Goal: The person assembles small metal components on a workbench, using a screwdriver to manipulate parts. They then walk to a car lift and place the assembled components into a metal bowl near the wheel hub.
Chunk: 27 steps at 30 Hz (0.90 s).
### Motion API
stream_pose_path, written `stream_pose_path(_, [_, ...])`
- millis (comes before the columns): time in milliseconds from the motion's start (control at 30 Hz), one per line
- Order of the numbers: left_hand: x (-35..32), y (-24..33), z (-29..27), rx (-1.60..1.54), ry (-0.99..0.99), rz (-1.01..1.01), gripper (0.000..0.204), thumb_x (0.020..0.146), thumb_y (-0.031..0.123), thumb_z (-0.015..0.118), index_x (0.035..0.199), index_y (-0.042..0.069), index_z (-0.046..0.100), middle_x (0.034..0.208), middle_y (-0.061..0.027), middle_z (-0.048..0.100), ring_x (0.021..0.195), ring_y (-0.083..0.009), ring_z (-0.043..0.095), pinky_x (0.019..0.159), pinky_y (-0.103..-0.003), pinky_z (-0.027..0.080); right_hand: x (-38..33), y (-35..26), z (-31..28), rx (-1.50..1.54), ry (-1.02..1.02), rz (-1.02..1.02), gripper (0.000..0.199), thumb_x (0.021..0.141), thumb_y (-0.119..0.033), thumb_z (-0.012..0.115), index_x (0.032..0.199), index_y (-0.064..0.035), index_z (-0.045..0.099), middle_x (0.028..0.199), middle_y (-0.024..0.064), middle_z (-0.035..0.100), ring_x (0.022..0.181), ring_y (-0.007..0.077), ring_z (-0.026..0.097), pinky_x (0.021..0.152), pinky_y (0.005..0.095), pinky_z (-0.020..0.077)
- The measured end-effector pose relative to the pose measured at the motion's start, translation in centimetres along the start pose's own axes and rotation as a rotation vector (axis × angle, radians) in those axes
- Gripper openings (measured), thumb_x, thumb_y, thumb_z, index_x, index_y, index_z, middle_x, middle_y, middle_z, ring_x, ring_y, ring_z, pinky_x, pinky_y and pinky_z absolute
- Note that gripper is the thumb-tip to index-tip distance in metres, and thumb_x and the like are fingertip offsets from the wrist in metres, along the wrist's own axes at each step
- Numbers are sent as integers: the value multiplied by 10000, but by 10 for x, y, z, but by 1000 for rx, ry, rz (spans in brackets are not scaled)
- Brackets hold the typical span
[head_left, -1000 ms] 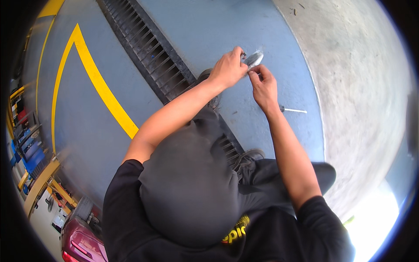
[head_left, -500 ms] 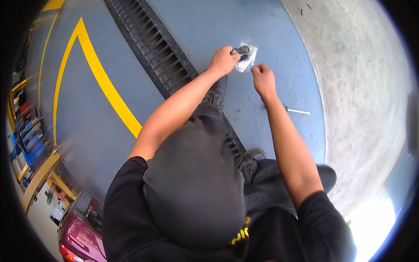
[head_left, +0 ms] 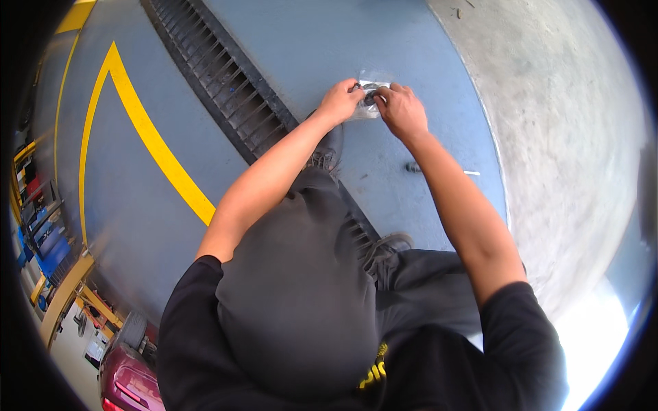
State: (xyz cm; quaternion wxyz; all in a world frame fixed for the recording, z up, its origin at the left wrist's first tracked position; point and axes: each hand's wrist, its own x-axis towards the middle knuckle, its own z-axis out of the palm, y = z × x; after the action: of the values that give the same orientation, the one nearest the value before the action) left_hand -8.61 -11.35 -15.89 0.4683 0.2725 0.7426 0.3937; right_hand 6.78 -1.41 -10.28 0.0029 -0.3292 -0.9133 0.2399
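Observation:
Both my hands are stretched out in front of me over a blue painted floor. My left hand (head_left: 339,101) and my right hand (head_left: 401,109) each pinch one side of a small clear plastic bag (head_left: 368,92) with a dark round part inside it. The bag is held between the two hands, above the floor. What exactly the dark part is I cannot tell.
A long black drain grate (head_left: 219,82) runs diagonally across the floor to the left of my hands. A yellow painted line (head_left: 147,137) lies further left. A thin tool (head_left: 439,169) lies on the floor below my right hand. Bare concrete (head_left: 569,123) is on the right. My dark shoes (head_left: 384,250) stand near the grate.
My hands have moved further forward with the bag. My right hand, which was apart from the bag half a second ago, now grips its right side.

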Motion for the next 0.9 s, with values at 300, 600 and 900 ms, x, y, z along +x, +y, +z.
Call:
stream_pose_path(300, [-3,7,4,163,71,3,308,947,320,574,1027,28,632,887,-198,684,868,-385,662,780,-463,497,8,-18,25,-86,-51,187,214,919,-290,670,976,-109,770,1065,101,684,1028,301,645,879,423,534])
stream_pose_path(600, [8,-1,4,244,30,-17,285,936,285,585,1024,18,629,978,-233,679,958,-413,651,837,-490,495,24,-23,40,82,-158,428,319,853,-293,761,1014,-22,711,1073,175,691,1019,364,681,860,472,555])
stream_pose_path(900, [3,-4,17,313,105,90,320,944,328,618,1116,60,650,1108,-216,601,1060,-414,604,928,-487,491,16,26,16,336,-267,243,416,934,-376,672,1094,8,664,933,198,707,869,322,681,780,427,529])
